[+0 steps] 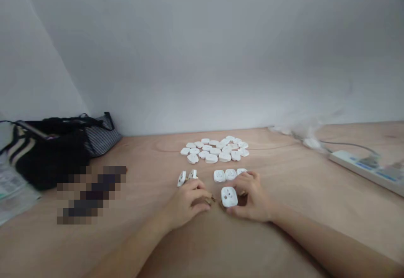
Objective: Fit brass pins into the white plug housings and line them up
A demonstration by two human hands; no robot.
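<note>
My right hand (252,200) rests on the wooden table (284,227), its fingers wrapped round a white socket cover (229,196) with its hole pattern facing me. Just left of that cover, my left hand (187,202) is curled, pinching something small and brownish (212,200) that I cannot make out. Two white socket pieces (186,177) stand on edge just beyond my left hand. Three more covers (229,174) lie in a row beyond my right hand. Further back is a pile of several white covers (216,149).
A black and striped bag (59,145) sits at the left by the wall, with a blurred-out patch (90,193) in front of it. A white power strip (366,166) with cable lies at the right. Clear plastic wrapping (299,134) is by the wall.
</note>
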